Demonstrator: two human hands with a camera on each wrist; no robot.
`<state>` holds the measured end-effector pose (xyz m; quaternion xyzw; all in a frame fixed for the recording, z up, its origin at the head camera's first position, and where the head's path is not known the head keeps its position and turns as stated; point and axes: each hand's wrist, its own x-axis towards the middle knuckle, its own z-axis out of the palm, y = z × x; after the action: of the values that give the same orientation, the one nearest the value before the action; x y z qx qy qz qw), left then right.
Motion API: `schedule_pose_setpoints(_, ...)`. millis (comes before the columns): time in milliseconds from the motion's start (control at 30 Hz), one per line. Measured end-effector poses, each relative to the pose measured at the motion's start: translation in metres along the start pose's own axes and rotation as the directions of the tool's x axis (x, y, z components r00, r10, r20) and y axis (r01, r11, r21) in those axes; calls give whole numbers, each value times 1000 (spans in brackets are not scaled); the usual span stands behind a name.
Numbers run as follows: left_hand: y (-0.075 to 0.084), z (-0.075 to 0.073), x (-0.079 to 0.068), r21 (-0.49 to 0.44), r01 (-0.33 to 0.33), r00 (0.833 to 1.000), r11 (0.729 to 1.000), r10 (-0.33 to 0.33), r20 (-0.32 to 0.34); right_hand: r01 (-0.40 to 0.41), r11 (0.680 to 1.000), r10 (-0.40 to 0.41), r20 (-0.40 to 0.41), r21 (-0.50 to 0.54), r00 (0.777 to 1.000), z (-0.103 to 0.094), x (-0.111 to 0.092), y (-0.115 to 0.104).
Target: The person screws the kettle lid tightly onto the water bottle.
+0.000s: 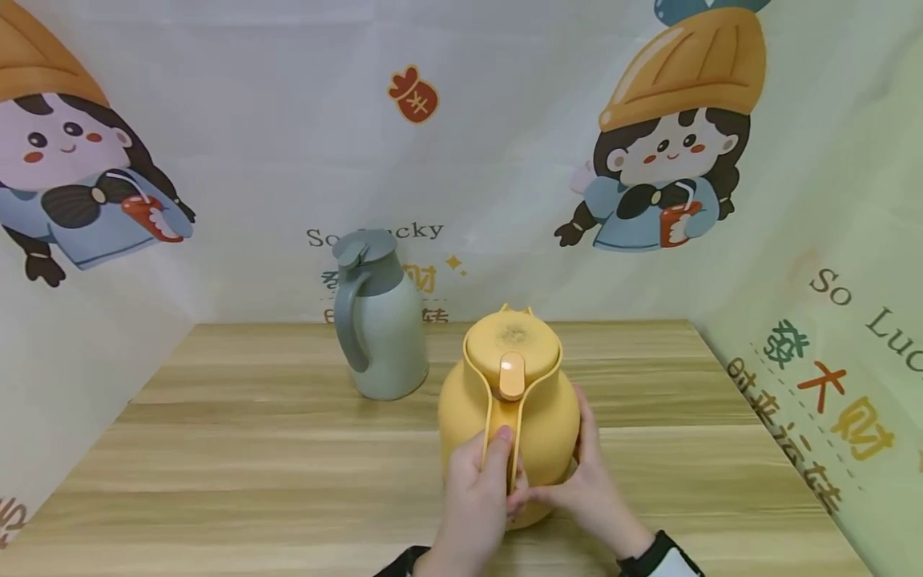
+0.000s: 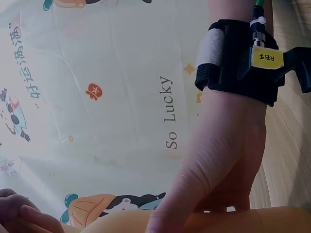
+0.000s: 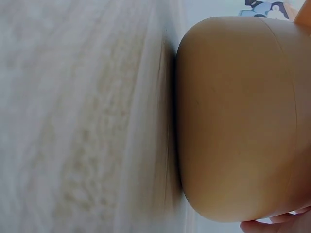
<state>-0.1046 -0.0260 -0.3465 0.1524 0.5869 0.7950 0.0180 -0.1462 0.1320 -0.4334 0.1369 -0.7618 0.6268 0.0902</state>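
A yellow thermos jug (image 1: 534,449) stands upright right of the table's middle, its handle turned toward me. My left hand (image 1: 472,489) grips that handle, with the thumb lying along it near the top. Low on the jug's right side, my right hand (image 1: 587,489) holds the body, thumb in front and fingers around the side. The right wrist view has the yellow jug (image 3: 233,121) filling its right half, base down at the wood. Seen from the left wrist, the right hand (image 2: 214,160) touches the body; only part of the left hand (image 2: 22,213) shows.
A grey-green thermos jug (image 1: 389,336) stands behind and to the left, handle toward the left front. Wood-grain tabletop (image 1: 274,465) lies beneath both jugs. A printed cloth (image 1: 497,160) with cartoon figures hangs at the back and sides. A black strap with a camera (image 2: 243,63) circles the right wrist.
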Motion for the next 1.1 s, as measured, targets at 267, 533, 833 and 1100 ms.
schedule_pose_setpoints(267, 5, -11, -2, 41, 24, 998, 999, -21, -67, -22, 999, 23, 12, -33, 1000, 12, 4, -2)
schedule_pose_setpoints(533, 22, -28, -6, 50, -26, 994, 998, 31, -103, -2, 1000, 2, 23, -7, 1000, 33, 13, -20)
schedule_pose_setpoints(833, 43, -49, -14, 102, -81, 980, 991, 98, -172, 67, 997, -69, 47, 31, 997, 61, 25, -37)
schedule_pose_setpoints(1100, 51, -69, -25, 60, -100, 956, 993, 113, -272, 58, 996, -63, 74, 66, 995, 89, 27, -68)
